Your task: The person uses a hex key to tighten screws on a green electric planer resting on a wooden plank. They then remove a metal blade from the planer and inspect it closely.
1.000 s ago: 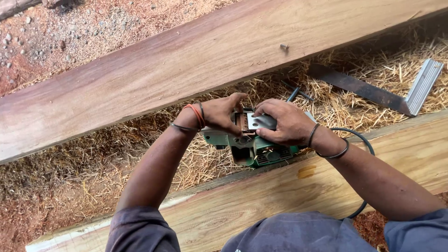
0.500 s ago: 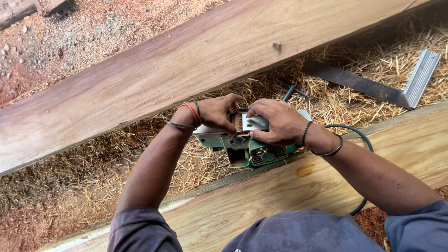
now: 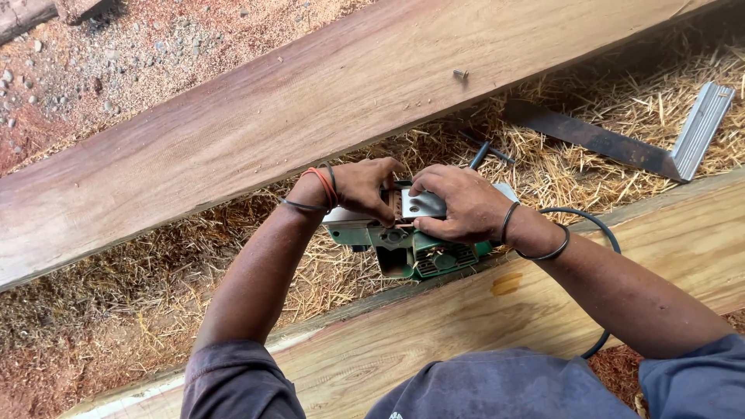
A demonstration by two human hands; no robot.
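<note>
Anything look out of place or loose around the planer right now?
A small screw lies loose on the dark plank, apart from the green planer that the left hand and right hand hold upturned over the straw. Nothing else stands out.

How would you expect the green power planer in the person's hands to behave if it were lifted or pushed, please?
The green power planer, turned over, looks rigid: hard casing, metal sole. It is probably heavy for its size; both the left hand and right hand are on it. Its black cord would likely trail and tug.
</note>
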